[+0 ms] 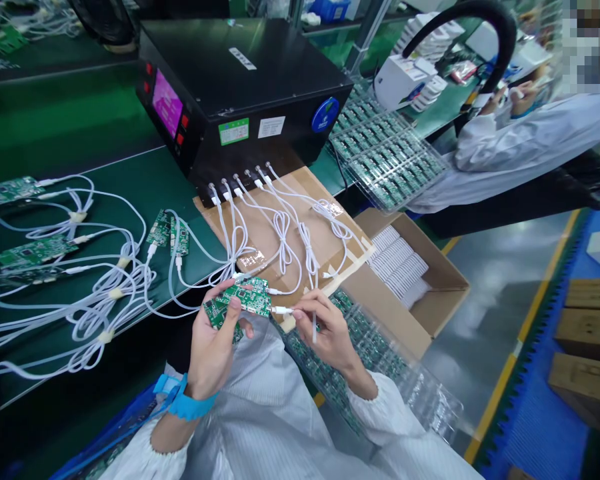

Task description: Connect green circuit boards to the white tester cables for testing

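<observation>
White cables (282,225) loop from a black box (280,83) across the bench (145,180) and a cardboard sheet (315,181), crowding the space ahead. Above the lap (275,380), the left hand (215,343) grips overlapping green circuit boards (253,293), speckled black and silver; the right hand (330,330) pinches a white plug (281,310) at their edge.

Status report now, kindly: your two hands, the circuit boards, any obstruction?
Left hand gripping green circuit boards. Right hand pinching white plug at board edge, seating unclear. Coiled white cables lie just beyond; none seen blocking the hands.
</observation>
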{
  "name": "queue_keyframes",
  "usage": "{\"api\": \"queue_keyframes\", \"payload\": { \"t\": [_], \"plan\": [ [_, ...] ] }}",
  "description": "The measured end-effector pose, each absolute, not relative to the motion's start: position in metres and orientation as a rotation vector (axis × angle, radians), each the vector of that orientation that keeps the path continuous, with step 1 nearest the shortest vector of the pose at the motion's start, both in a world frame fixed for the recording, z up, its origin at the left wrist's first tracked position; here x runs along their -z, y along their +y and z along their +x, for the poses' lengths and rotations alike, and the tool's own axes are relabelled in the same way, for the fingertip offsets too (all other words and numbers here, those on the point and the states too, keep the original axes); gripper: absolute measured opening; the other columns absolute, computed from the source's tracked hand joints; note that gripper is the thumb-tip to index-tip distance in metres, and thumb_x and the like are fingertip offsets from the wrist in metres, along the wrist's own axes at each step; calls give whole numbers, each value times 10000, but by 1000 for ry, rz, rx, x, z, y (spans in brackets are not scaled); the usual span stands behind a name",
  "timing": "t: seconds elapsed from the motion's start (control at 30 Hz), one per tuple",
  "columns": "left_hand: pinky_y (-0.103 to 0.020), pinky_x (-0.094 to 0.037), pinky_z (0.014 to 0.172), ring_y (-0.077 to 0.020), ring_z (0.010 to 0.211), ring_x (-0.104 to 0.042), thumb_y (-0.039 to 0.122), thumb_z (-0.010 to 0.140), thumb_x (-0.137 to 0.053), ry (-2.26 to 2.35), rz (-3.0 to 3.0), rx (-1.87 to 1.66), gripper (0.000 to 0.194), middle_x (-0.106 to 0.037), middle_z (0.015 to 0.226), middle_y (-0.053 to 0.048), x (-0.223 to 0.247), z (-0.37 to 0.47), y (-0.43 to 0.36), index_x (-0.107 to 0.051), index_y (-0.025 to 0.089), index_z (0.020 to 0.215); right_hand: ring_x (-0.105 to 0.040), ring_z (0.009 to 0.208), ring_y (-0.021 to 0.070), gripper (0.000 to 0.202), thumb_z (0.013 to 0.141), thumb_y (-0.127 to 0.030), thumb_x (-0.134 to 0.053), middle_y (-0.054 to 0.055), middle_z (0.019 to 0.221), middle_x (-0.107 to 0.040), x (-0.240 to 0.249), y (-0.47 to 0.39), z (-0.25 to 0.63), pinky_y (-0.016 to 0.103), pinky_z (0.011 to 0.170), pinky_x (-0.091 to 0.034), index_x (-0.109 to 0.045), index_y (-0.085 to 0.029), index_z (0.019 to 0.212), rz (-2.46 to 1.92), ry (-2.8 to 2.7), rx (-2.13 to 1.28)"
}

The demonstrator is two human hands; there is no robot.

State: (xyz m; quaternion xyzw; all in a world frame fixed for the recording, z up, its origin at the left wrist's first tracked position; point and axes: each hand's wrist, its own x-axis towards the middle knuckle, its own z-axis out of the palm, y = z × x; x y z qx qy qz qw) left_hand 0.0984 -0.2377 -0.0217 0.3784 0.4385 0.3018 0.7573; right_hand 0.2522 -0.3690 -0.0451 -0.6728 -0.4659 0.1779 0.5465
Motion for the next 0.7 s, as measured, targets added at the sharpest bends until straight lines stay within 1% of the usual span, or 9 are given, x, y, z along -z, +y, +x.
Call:
{"api": "queue_keyframes", "payload": {
  "t": [0.07, 0.13, 0.2, 0.27, 0.33, 0.47, 0.57, 0.63, 0.7],
  "plan": [
    [-200, -522, 540, -88, 624, -612, 475, 810, -880, 955, 858, -674, 686, -741, 1093, -66, 23, 97, -239, -594, 247, 1390, -617, 747, 153, 140, 1035, -275, -610, 48, 867, -622, 45, -369, 251, 284, 616, -515, -728, -210, 998, -1627, -1093, -409],
    [-212, -532, 542, -97, 621, -627, 454, 814, -880, 951, 906, -676, 706, -745, 1107, -72, 23, 97, -240, -579, 251, 1419, -616, 745, 152, 142, 1034, -280, -613, 49, 870, -623, 44, -369, 249, 285, 613, -513, -729, -210, 993, -1643, -1069, -407],
    [-227, -536, 529, -105, 609, -635, 456, 817, -874, 945, 944, -669, 653, -745, 1137, -90, 23, 97, -241, -616, 230, 1373, -621, 757, 155, 140, 1034, -282, -614, 52, 878, -620, 45, -369, 248, 284, 608, -513, -729, -213, 995, -1639, -1038, -415],
    [-228, -520, 493, -117, 606, -645, 470, 802, -880, 940, 956, -670, 590, -746, 1132, -103, 22, 99, -242, -662, 203, 1280, -626, 764, 159, 147, 1037, -292, -611, 58, 887, -618, 46, -369, 246, 284, 595, -513, -731, -217, 998, -1632, -1007, -425],
    [-222, -495, 454, -121, 595, -646, 472, 775, -899, 933, 955, -677, 566, -745, 1125, -108, 21, 100, -243, -675, 189, 1210, -635, 772, 165, 160, 1039, -307, -609, 63, 892, -619, 48, -369, 244, 284, 582, -517, -734, -219, 994, -1633, -986, -434],
    [-223, -481, 426, -121, 571, -641, 477, 766, -903, 938, 953, -657, 578, -746, 1092, -110, 20, 102, -241, -652, 177, 1192, -651, 774, 164, 172, 1036, -319, -615, 66, 893, -632, 50, -367, 243, 268, 556, -524, -745, -212, 1000, -1637, -975, -430],
    [-224, -478, 425, -120, 573, -641, 487, 768, -899, 936, 956, -661, 565, -738, 1080, -105, 21, 102, -239, -646, 178, 1167, -631, 668, 123, 166, 1026, -319, -635, 67, 926, -648, 48, -367, 247, 236, 489, -507, -754, -205, 1011, -1608, -969, -509],
    [-224, -493, 453, -106, 567, -632, 472, 782, -893, 923, 942, -670, 518, -729, 1065, -84, 22, 102, -238, -645, 189, 1138, -591, 551, 80, 166, 1010, -345, -664, 62, 979, -655, 42, -370, 254, 211, 406, -473, -736, -208, 1068, -1558, -914, -699],
    [-224, -513, 492, -84, 555, -616, 440, 811, -877, 895, 922, -666, 456, -722, 1087, -70, 22, 102, -237, -640, 202, 1119, -540, 453, 53, 242, 977, -388, -711, 41, 981, -656, 34, -375, 263, 192, 325, -420, -673, -220, 1148, -1494, -808, -914]
  ]
}}
